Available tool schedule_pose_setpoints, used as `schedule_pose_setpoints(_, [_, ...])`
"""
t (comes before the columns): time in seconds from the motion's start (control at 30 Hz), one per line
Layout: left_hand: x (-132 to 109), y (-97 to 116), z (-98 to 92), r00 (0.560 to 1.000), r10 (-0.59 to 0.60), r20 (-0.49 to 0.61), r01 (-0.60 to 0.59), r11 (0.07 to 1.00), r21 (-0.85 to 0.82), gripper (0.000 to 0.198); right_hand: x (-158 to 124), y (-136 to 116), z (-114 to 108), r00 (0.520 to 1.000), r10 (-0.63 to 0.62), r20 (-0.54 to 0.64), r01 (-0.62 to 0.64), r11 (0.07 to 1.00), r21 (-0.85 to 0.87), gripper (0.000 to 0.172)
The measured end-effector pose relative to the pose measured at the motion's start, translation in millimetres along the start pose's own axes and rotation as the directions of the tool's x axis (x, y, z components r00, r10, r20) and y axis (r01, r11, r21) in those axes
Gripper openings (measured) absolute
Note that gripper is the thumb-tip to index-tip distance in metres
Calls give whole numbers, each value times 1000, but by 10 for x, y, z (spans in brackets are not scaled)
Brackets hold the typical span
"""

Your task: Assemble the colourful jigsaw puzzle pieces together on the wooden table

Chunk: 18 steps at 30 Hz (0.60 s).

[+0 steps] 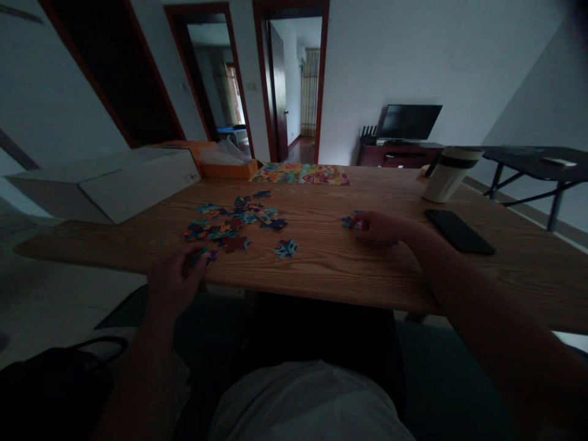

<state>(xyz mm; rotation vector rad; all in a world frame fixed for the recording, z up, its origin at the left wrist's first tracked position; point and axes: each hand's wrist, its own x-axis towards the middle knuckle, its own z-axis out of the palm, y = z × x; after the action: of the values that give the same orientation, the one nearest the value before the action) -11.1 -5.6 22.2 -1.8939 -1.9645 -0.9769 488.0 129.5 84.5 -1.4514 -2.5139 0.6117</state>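
Pinching green-purple jigsaw piece [211, 256], left hand [175, 278], near multicoloured jigsaw heap [233, 224]; we're curling right hand [378, 227] right of it, grip unclear.

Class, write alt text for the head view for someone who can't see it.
A person's left hand is at a puzzle piece beside a loose pile on a wooden table; the right hand partly covers more pieces. A tumbler and phone are to the right, a white box to the left.

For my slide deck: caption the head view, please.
At a brown wood-grain table, a bare left hand at one multicoloured jigsaw piece near a loose heap, a bare right hand at more pieces.
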Motion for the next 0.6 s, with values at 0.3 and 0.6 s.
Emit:
schedule_pose_setpoints(0.3, [-79, -146, -44, 998, 29, 60, -20, 991, -134, 38, -55, -86, -23, 996, 93, 19, -93, 996, -14, 25])
schedule_pose_setpoints(0.6, [199, -207, -122, 987, 71, 142, -84, 993, 88, 35, -10, 1, -4, 999, 40, 12, -40, 999, 3, 31])
